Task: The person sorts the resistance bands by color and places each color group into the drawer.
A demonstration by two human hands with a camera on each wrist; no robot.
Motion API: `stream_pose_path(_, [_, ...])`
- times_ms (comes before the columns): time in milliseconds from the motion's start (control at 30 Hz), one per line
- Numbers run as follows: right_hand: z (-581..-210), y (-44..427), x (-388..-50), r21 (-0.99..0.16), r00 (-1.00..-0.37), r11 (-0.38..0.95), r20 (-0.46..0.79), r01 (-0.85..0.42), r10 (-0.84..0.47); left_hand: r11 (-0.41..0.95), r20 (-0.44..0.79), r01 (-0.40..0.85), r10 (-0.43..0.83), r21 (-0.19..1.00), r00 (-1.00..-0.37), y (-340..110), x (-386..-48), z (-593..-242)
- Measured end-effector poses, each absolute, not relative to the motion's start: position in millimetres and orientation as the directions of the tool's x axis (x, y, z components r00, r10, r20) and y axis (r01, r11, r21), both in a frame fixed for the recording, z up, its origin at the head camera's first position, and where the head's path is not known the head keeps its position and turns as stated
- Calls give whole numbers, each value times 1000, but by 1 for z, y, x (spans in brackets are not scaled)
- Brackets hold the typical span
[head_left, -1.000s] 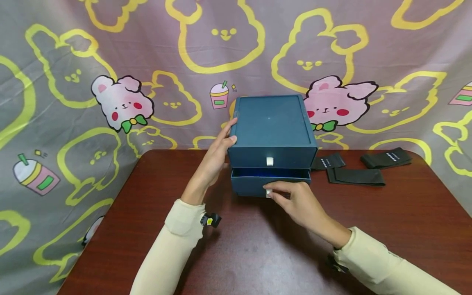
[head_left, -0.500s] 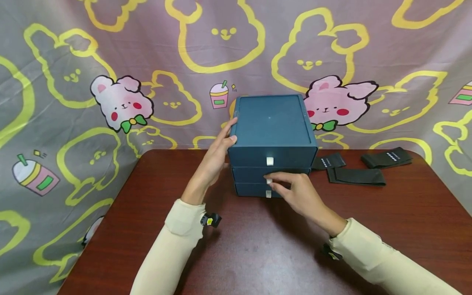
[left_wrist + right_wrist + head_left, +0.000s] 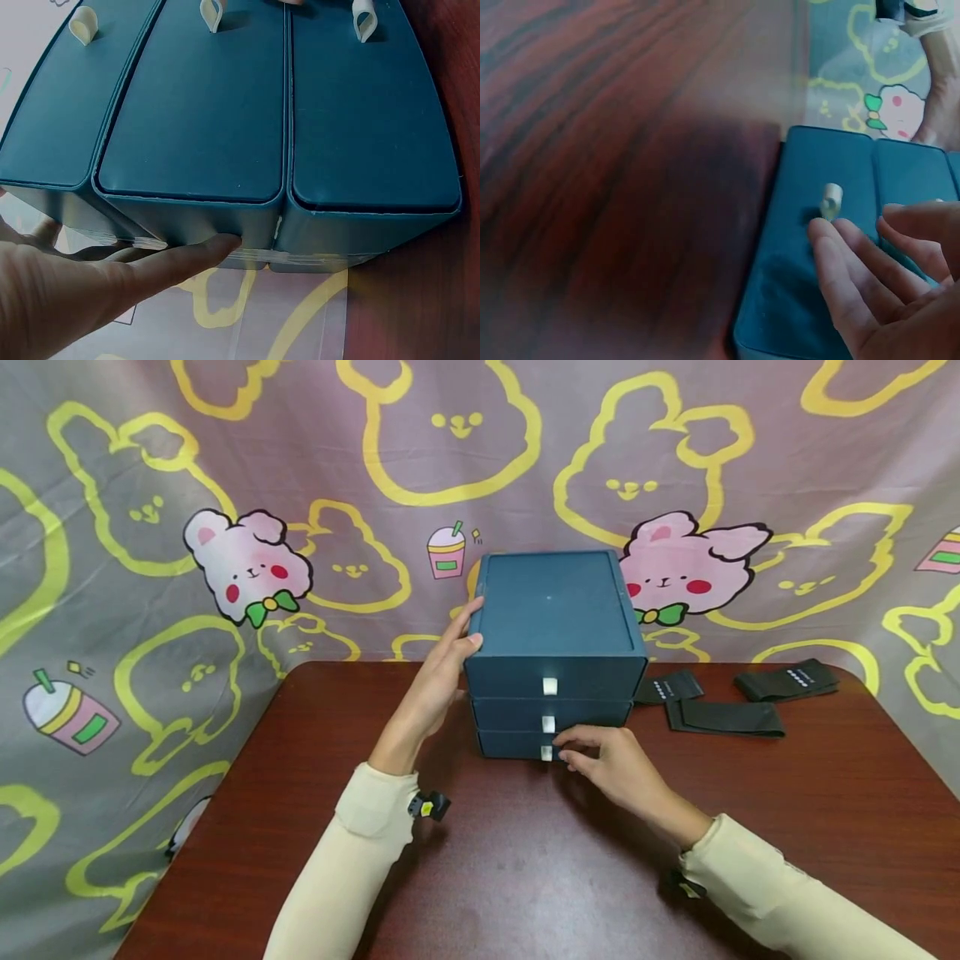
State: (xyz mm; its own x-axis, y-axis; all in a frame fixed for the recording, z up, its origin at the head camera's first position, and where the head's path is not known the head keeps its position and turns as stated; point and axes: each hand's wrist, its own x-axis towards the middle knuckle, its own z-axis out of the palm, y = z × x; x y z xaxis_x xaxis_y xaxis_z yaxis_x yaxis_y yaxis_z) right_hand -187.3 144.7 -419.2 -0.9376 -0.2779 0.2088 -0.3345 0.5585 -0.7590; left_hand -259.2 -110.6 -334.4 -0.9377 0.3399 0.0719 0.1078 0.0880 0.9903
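A blue three-drawer box (image 3: 553, 610) stands at the back of the table, every drawer pushed in. Each drawer front carries a small white pull tab. My left hand (image 3: 429, 693) rests against the box's left side, fingers extended; in the left wrist view its thumb (image 3: 199, 255) lies along that side. Beside the bottom pull tab (image 3: 547, 752) is my right hand (image 3: 618, 768), its fingers loosely bent and thumb apart from them. In the right wrist view, the fingertips come close to that tab (image 3: 832, 199) without pinching it; whether they touch it I cannot tell.
Several black folded bands lie right of the box, one flat near the front (image 3: 723, 718) and another at the far right (image 3: 787, 681). The brown table (image 3: 480, 877) meets a patterned curtain (image 3: 315, 460) behind the box.
The middle drawer, pulled out a second ago, has been pushed in by my right hand. That hand has let go of the middle tab and moved down beside the bottom one. My left hand stays put.
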Motion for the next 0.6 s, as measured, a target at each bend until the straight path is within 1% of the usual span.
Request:
stream_pose_path(133, [-426, 142, -192, -789, -942, 544, 128, -287, -311, 91, 70, 107, 340, 990, -938, -110, -259, -334])
stream_pose_path(267, [-431, 137, -196, -805, -938, 533, 82, -261, -336, 96, 72, 111, 340, 989, -938, -110, -260, -335])
stream_pose_path(400, [-436, 133, -197, -803, -938, 537, 73, -257, -339, 96, 67, 105, 339, 990, -939, -110, -260, -334])
stream_pose_path(600, [-437, 130, -196, -803, -940, 533, 93, -265, -327, 96, 65, 103, 334, 990, -940, -111, -260, -334])
